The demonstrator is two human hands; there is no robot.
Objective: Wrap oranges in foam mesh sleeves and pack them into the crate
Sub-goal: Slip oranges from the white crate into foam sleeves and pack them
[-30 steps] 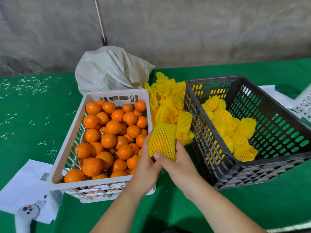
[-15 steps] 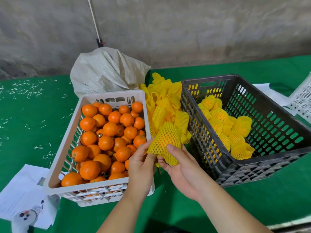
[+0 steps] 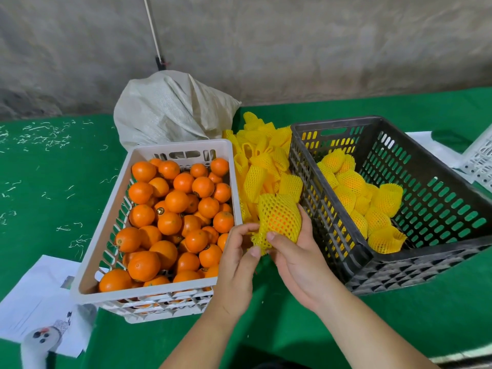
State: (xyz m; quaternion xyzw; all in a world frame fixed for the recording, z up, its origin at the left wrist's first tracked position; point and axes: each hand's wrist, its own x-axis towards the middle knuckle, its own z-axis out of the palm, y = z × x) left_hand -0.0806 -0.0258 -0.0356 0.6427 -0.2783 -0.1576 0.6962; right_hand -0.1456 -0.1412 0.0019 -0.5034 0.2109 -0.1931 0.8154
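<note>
Right now both hands meet btwn the two crates, over the green table [image 3: 279,328]. Right hand [image 3: 298,259] cups an orange in a yellow foam mesh sleeve [image 3: 279,221] from below & the right side, its fingers [image 3: 306,222] curled up the far side and thumb pressed on the near lower part, clamped on the wrapped fruit. Orange skin shows thru the mesh holes. Left hand [image 3: 238,262] sits just left of it, thumb & forefinger pinched together on the loose bunched end of the sleeve at the bottom-left.

White crate [image 3: 85,262] on the left is heaped w/ bare oranges [image 3: 170,222]. Black crate [image 3: 346,249] on the right holds a cluster of already wrapped oranges [image 3: 354,193] along its left & near part; green cloth shows thru the slots of its far wall. Held fruit is outside both crates, just beside the black crate's left wall.

Pile of empty yellow sleeves [image 3: 261,161] lies in the gap btwn the crates, behind the hands. Pale woven sack [image 3: 170,113] sits behind the white crate. White paper sheets [image 3: 34,302] lie at the near-left corner, partly under the white crate. Small white shreds [image 3: 45,131] scatter over the cloth at far left. Part of another white crate [image 3: 479,161] peeks in at the right edge.
</note>
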